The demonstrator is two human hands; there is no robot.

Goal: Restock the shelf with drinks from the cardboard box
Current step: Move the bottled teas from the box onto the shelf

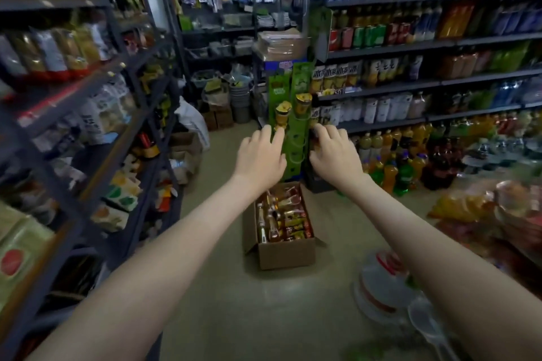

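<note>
At rack (300, 82): left hand (261, 155) fingers apart by bottle (283, 116); right hand (334, 152) curled (hold unclear); box (281, 256) below.

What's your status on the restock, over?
Left hand at base of a racked bottle, right hand at the green rack beside it, grips unclear. Cardboard box open on floor below, drinks inside. Nothing in the way.

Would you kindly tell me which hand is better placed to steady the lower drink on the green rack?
Probably the left hand: its fingertips reach the base of the lower drink, in the left column of the green rack. The right hand sits at the rack's opposite edge.
</note>
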